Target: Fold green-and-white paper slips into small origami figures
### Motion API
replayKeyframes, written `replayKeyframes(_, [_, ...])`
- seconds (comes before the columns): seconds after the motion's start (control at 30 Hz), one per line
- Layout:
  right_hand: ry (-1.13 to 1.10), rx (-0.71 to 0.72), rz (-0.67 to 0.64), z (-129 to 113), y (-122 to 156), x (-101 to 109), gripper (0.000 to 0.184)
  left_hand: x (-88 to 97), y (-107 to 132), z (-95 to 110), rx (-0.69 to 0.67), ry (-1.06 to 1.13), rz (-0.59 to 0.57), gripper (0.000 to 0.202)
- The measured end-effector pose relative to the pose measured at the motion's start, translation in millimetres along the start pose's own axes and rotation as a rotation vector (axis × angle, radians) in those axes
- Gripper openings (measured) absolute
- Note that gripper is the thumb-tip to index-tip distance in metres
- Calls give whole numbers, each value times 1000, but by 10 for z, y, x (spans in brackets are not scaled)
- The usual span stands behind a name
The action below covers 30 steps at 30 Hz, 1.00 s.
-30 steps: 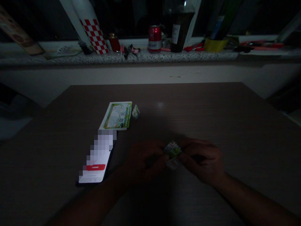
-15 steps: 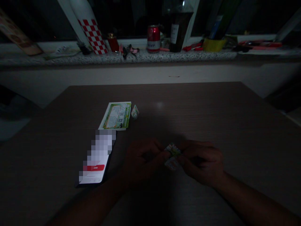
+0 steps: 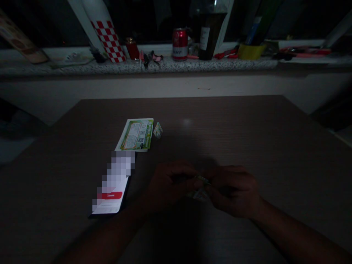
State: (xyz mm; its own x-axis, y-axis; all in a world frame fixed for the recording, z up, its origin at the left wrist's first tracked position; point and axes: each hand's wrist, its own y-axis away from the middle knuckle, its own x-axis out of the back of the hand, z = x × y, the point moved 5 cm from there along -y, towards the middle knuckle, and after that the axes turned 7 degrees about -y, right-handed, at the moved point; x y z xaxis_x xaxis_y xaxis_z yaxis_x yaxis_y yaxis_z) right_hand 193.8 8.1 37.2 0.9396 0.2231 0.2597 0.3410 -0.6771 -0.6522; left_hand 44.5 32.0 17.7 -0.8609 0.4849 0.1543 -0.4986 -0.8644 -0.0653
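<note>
**Low over a dim wood-grain table (image 3: pixel 247 126), left hand (image 3: pixel 172 187) and right hand (image 3: pixel 233 190) pinch a small folded paper (image 3: pixel 204 179)**

The folded paper sits between the two sets of fingertips, on the near part of the table. Green, white and pale print shows on a narrow strip between the thumbs and fingers, while a paler, grey-looking flap spreads below it, angled toward the wearer. Each hand has its thumb and fingers closed on the paper, the left gripping one side and the right the other.

A second ago the upper face lay turned to view as a broad green-and-white diamond; now it has narrowed to that sliver, and the left fingers reach further across it. Beyond the hands, nothing has changed place: the green-bordered printed pad (image 3: pixel 137 135) lies flat, a second folded piece (image 3: pixel 158 130) sits just beside its right edge, and the smartphone (image 3: pixel 111 201) rests lit at the pad's near end.

Deep shadow swallows the fingertips, so the exact creases cannot be made out, and the flap's print is blurred. The upper part of the phone's screen is pixelated. On the granite windowsill (image 3: pixel 170 66), the checkered bottle (image 3: pixel 108 40) is cut off by the top edge; both forearms run out of frame.
</note>
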Motion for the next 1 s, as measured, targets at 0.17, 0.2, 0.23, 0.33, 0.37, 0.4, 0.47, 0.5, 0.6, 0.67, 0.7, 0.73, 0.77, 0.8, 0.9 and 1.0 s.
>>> replayKeyframes(0.17, [46, 13, -7, 9, 13, -9, 15, 5, -6, 25, -23, -32, 14, 12])
replayKeyframes(0.2, [52, 13, -9, 13, 15, -10, 16, 6, -4, 29, -32, -50, 17, 12])
replayKeyframes(0.23, [54, 12, -13, 15, 15, -10, 15, 5, -1, 35, -41, -75, 15, 12])
replayKeyframes(0.33, [66, 4, -22, 19, 9, -4, 15, 0, 11, 74, -102, -163, 18, 10])
replayKeyframes(0.37, [69, 0, -26, 20, 6, -2, 15, -2, 14, 87, -118, -186, 21, 10])
replayKeyframes(0.4, [71, -4, -31, 20, 3, 0, 15, -3, 16, 98, -130, -202, 25, 10])
replayKeyframes(0.47, [69, -7, -38, 19, -2, 1, 15, -3, 18, 109, -127, -213, 36, 11])
replayKeyframes(0.5, [64, -5, -40, 18, -3, 0, 14, -1, 18, 109, -117, -217, 43, 11])
replayKeyframes(0.6, [48, 4, -32, 19, -5, -4, 14, 5, 24, 115, -124, -221, 59, 11])
replayKeyframes(0.67, [43, 1, -18, 24, -6, -3, 12, 13, 33, 118, -148, -220, 72, 10])
replayKeyframes(0.7, [47, 0, -5, 26, -5, 3, 11, 20, 39, 120, -160, -216, 82, 10])
replayKeyframes(0.73, [56, 0, 14, 27, -4, 13, 11, 30, 44, 120, -162, -218, 97, 10])
replayKeyframes(0.77, [65, 1, 33, 27, -1, 25, 10, 43, 48, 120, -158, -225, 117, 10])
replayKeyframes(0.8, [76, 1, 47, 27, 2, 36, 10, 55, 51, 121, -151, -236, 132, 9])
replayKeyframes(0.9, [99, -3, 68, 28, 17, 60, 9, 77, 51, 127, -116, -301, 133, 6])
replayKeyframes(1.0, [149, -63, 107, 49, 28, 91, 11, 91, 46, 137, -102, -346, 105, 5])
